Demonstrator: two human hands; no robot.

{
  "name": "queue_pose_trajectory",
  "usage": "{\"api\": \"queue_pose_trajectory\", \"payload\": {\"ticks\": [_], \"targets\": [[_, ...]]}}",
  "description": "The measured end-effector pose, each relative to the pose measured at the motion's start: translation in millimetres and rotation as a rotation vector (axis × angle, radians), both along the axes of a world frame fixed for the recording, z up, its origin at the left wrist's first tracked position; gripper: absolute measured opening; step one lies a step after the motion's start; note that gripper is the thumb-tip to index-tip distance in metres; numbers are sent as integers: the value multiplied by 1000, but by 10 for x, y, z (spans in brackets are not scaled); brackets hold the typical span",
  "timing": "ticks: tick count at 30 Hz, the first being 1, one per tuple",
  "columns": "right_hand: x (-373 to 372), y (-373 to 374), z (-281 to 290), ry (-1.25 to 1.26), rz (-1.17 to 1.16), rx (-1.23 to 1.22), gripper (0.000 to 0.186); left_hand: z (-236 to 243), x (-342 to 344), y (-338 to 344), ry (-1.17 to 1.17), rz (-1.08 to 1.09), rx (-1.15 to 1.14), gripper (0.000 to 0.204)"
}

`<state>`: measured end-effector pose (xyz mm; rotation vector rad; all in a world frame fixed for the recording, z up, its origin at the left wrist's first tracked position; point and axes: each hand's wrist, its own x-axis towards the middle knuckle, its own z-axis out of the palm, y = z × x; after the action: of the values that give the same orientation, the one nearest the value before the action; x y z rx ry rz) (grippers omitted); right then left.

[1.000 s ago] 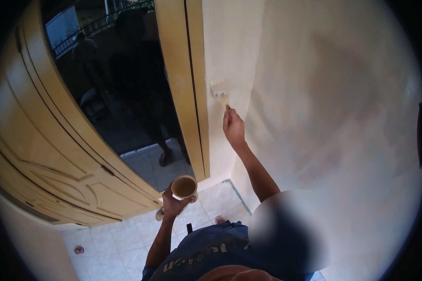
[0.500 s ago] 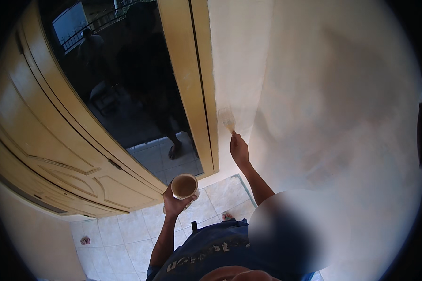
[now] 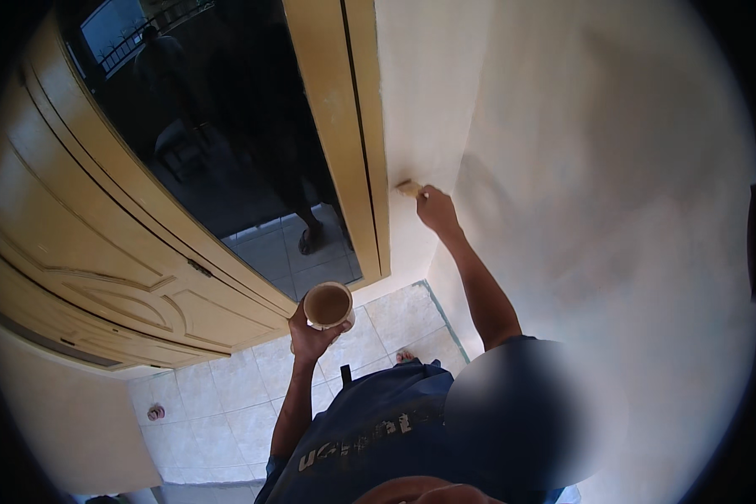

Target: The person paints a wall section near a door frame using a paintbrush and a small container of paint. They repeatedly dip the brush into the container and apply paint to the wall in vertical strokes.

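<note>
My right hand (image 3: pixel 438 209) is closed round the handle of a flat paintbrush (image 3: pixel 409 188). Its bristles meet the narrow strip of pale wall (image 3: pixel 424 109) between the door frame and the corner. In my left hand (image 3: pixel 313 338) is a round paint cup (image 3: pixel 328 305), held by its side with the thumb in front. The cup's open mouth faces up, and its inside looks beige-brown; how full it is I cannot tell.
A yellow-brown wooden door frame (image 3: pixel 338 126) surrounds dark reflecting glass (image 3: pixel 227 134) on the left, beside a carved door panel (image 3: pixel 118 260). A broad pale wall (image 3: pixel 596 193) stands on the right. Light tiles (image 3: pixel 218 420) cover the floor.
My right hand has moved up and slightly right, and the brush has turned from nearly upright to pointing left. My left hand and the cup have risen a little in view.
</note>
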<state>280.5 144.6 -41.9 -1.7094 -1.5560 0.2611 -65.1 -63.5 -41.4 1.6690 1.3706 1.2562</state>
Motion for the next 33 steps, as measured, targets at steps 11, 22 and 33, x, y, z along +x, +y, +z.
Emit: {"api": "queue_pose_trajectory", "payload": {"ticks": [11,22,33], "targets": [[33,-194,2339,-35,-41,64,25,-25,12,-87,-4,5,11,80],[-96,-571,3401,72,-89,138,29,-87,-162,-64,-10,3,21,82],[-31,-484,4022,150,-79,793,27,-90,-186,-109,-23,14,58,82]]}}
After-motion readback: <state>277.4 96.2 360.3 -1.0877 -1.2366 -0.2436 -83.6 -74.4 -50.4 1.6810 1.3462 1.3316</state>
